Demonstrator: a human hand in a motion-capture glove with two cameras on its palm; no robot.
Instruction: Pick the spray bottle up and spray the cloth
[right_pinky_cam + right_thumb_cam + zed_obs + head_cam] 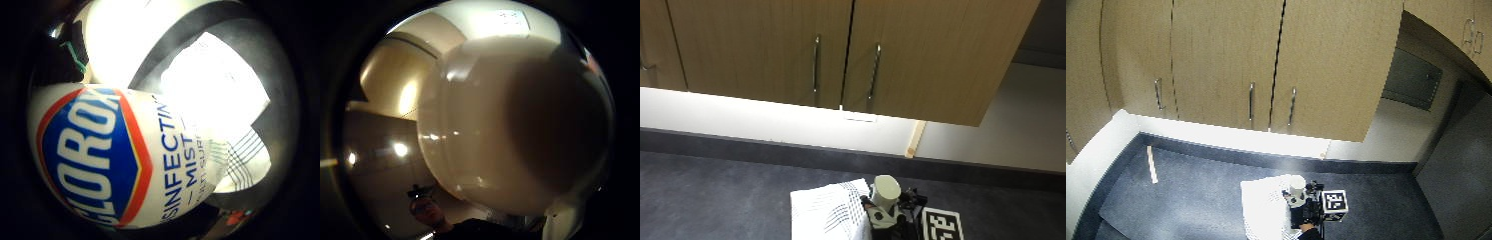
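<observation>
White Clorox spray bottle (120,165) sits in the gloved grip (896,225), fingers unseen, beside the cloth (823,210).

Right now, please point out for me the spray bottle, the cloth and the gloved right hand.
spray bottle (885,189): outside view, on its pale cap.
cloth (823,210): outside view, on the white folded part beside the bottle.
gloved right hand (896,225): outside view, on the dark glove under the bottle's head.

A white cloth (823,212) lies on the dark grey countertop (720,195).
</observation>
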